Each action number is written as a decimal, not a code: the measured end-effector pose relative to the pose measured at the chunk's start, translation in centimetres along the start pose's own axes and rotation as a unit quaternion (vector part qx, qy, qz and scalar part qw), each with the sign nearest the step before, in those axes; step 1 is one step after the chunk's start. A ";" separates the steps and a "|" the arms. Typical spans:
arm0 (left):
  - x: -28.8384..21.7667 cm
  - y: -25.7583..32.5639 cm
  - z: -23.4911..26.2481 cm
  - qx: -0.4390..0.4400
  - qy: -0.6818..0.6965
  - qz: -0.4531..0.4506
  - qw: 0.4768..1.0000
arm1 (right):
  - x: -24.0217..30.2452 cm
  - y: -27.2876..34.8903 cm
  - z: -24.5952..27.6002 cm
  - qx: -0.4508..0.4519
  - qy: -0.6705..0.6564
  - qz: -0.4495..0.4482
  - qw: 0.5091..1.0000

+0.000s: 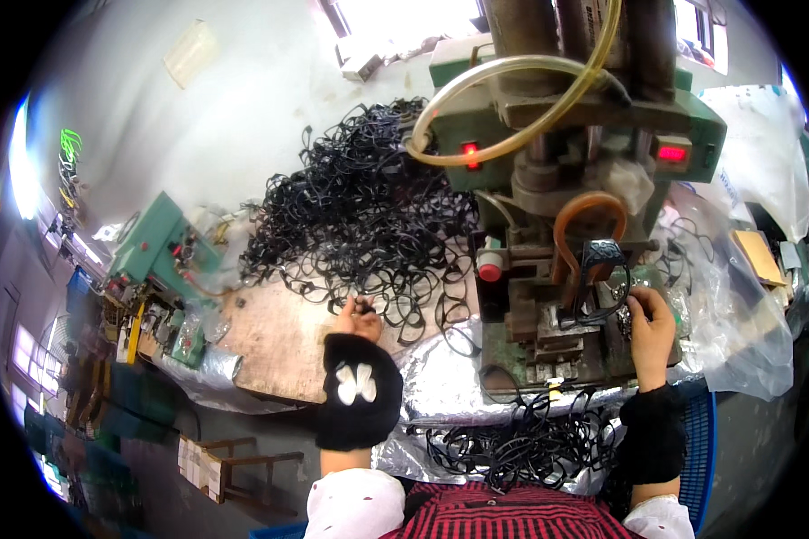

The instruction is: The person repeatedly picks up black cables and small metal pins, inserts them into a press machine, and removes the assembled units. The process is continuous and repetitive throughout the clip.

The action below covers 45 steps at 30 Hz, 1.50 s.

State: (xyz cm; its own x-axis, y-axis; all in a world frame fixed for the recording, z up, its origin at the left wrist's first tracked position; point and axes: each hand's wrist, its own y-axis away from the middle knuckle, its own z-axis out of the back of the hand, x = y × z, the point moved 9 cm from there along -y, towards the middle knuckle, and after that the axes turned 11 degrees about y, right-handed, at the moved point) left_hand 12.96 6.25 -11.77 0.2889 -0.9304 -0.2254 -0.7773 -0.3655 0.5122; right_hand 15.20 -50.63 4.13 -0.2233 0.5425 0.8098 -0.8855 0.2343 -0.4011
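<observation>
My right hand is at the right side of the green press, with thumb and fingers pinched at the edge of a thin black loop-shaped strip. The strip stands upright in the press's working area, its wide textured part at the top. Over on the left, my left hand rests at the near edge of a big heap of black loop-shaped strips. Its fingers are curled around something small and dark, too small to make out.
More black strips lie on silver foil in front of me. The press has a red button, lit red displays and a clear hose arching above. A clear plastic bag hangs at the right. A smaller green machine stands at the left.
</observation>
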 end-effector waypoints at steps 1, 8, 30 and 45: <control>-0.3 -1.5 -0.5 0.033 -0.023 -0.043 0.998 | 0.0 0.1 -0.4 0.007 -0.018 -0.009 1.000; 0.1 -4.1 2.3 0.015 0.020 -0.041 0.999 | -4.2 3.4 5.1 -0.068 0.012 -0.035 0.997; 14.5 26.1 -18.4 0.427 -0.292 -0.356 0.778 | 7.2 2.4 -4.5 0.092 -0.350 -0.086 0.928; 22.9 30.0 -20.4 0.482 -0.454 -0.225 0.715 | -1.2 1.2 2.2 -0.033 0.429 0.082 0.899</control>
State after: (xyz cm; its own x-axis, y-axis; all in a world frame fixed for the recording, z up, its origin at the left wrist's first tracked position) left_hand 7.67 -26.57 15.36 0.4885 -0.1634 -0.8571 -0.8707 -0.0270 -0.4911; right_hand 13.51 -52.82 3.63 0.0726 0.9900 0.1207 -0.8375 0.1263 -0.5316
